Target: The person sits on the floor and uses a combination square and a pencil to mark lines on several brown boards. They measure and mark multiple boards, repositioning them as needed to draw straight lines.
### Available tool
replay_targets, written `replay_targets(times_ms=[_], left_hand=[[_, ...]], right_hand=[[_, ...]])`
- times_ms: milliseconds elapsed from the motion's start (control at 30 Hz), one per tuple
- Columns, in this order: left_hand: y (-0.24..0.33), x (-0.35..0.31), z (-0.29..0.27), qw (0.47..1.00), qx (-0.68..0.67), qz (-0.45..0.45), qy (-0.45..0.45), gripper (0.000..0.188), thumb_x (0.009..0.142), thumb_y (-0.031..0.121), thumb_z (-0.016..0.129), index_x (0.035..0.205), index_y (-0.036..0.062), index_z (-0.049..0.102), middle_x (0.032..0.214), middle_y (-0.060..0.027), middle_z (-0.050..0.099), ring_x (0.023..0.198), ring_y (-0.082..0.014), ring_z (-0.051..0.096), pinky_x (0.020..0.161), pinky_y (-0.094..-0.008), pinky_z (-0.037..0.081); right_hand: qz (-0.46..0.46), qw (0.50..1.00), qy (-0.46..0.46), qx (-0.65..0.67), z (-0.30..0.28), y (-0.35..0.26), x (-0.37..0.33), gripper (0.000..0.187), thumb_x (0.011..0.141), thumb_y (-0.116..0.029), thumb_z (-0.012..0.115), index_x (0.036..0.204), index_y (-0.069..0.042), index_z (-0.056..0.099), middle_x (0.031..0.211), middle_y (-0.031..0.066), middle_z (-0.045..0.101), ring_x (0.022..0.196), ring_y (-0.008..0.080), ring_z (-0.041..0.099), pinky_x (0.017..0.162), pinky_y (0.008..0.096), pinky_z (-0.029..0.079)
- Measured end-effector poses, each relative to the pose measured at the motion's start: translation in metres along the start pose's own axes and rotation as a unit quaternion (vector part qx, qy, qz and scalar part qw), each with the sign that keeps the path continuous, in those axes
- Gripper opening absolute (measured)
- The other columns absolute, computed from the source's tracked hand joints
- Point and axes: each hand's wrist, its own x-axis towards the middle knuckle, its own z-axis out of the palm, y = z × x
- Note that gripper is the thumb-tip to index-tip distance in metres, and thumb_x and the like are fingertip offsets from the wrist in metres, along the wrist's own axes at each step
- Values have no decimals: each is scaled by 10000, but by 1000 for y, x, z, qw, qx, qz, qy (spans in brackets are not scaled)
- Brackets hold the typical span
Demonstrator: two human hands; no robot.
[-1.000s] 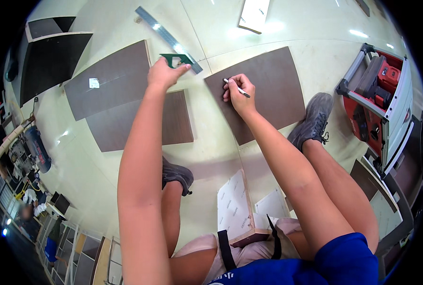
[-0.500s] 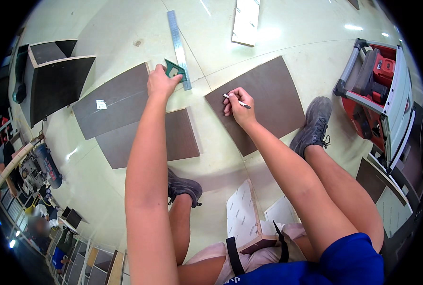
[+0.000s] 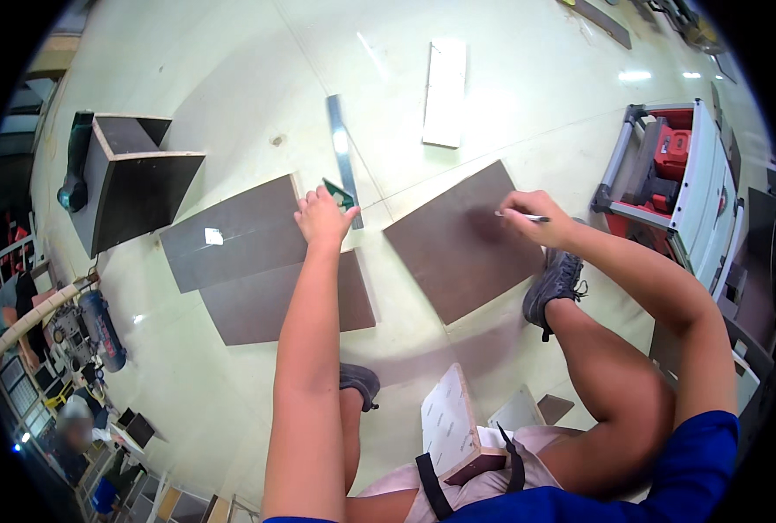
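Note:
My left hand (image 3: 322,218) grips a green triangular square (image 3: 340,193) on the floor, beside a long metal ruler (image 3: 343,155). My right hand (image 3: 532,220) holds a pen (image 3: 517,216) above a dark brown board (image 3: 463,241) lying on the pale floor. Two more dark boards (image 3: 231,230) lie overlapped under and left of my left forearm. My right foot in a grey shoe (image 3: 554,283) rests at the edge of the right board.
A red and grey table saw (image 3: 677,179) stands at the right. A white board (image 3: 445,91) lies further off. A dark open box (image 3: 135,174) stands at the left with a power tool (image 3: 75,170). A light panel (image 3: 449,423) leans near my lap. A person (image 3: 78,431) crouches at lower left.
My left hand with the green square has stayed by the ruler. My right hand has lifted and moved right over the board. The view has shifted, so everything sits lower in the picture.

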Motion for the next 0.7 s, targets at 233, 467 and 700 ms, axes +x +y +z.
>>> replay_targets(times_ms=[233, 467, 700], left_hand=[[-24, 21, 20, 993, -115, 19, 2, 646, 756, 530, 833, 1079, 1, 654, 1007, -162, 732, 915, -334, 709, 852, -438, 557], [-22, -102, 25, 836, -547, -40, 25, 467, 825, 373, 866, 871, -12, 607, 784, -73, 639, 726, -146, 584, 646, -341, 491], [34, -274, 121, 662, -686, -250, 169, 264, 986, 274, 722, 910, 57, 592, 804, 12, 604, 701, -89, 542, 612, -269, 453]], right_hand=[[118, 947, 185, 233, -6, 57, -74, 199, 1044, -180, 539, 1061, -13, 645, 895, 61, 714, 624, 92, 629, 570, 253, 505], [39, 993, 3, 111, 35, 35, -69, 238, 1066, -198, 530, 1143, -7, 651, 952, 103, 754, 665, 145, 697, 623, 293, 557], [0, 985, -169, 32, 50, 11, -26, 278, 1064, -199, 551, 1245, -1, 626, 929, 134, 755, 676, 171, 704, 668, 311, 588]])
